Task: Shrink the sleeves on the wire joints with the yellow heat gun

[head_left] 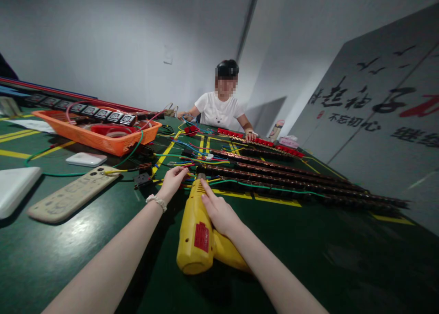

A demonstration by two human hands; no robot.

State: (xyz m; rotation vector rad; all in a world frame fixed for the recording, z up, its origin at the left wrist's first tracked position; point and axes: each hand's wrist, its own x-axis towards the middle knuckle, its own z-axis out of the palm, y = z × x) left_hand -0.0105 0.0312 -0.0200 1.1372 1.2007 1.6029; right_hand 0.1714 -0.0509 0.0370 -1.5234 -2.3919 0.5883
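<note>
A yellow heat gun (194,231) lies on the green table, its nozzle pointing away toward coloured wires (202,158). My right hand (219,211) rests on the gun's right side, fingers stretched along its body toward the nozzle. Just left of the nozzle, my left hand (174,181) pinches at the wire ends with its fingers together; what lies between the fingertips is too small to make out. Long dark strips (274,179) run from the nozzle area to the right, with a green wire (277,186) along them.
An orange basket (116,145) with wires stands at the left. Nearer are a beige phone-like case (73,195), a small white box (86,159) and a larger white one (17,190). Across the table (291,240) sits a person (221,112) near red parts (264,142).
</note>
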